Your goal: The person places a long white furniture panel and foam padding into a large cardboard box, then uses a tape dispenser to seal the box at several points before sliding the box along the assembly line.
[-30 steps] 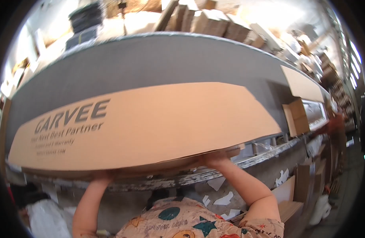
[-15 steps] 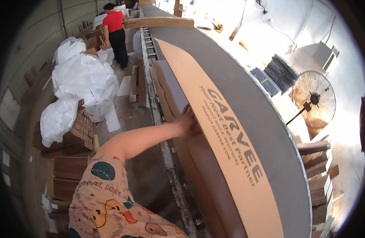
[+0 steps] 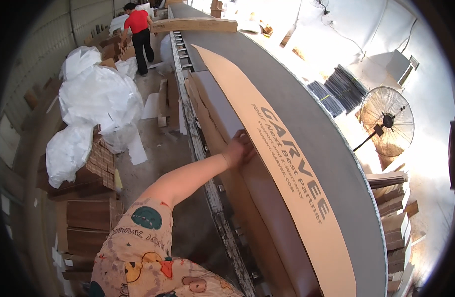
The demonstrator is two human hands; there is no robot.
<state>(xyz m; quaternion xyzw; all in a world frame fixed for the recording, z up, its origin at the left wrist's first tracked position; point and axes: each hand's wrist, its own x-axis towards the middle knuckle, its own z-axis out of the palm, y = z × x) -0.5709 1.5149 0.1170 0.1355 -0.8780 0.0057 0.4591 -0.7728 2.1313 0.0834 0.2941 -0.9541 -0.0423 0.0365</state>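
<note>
My left hand [image 3: 239, 149] reaches into the long open cardboard box [image 3: 220, 166] from its left side. Its bent fingers close at the edge of the raised long flap [image 3: 282, 158], and their tips are partly hidden behind it. This tan flap carries dark print and stands up along the box's right side. Inside the box lies a long, smooth item with a pale, purplish-brown surface [image 3: 274, 218]. The box rests on the grey conveyor belt [image 3: 306, 119]. My right hand is not in view.
A metal rail [image 3: 215, 208] runs along the belt's left side. Farther up, a long narrow carton [image 3: 198, 24] lies across the belt. White plastic bundles [image 3: 101, 99] and stacked cardboard stand left. A person in red [image 3: 138, 34] is beyond. At right stands a large fan [image 3: 387, 120].
My left hand has shifted slightly right and down along the flap's edge, its fingers more curled. The flap leans a little farther right. The person in red now bends toward the cardboard.
</note>
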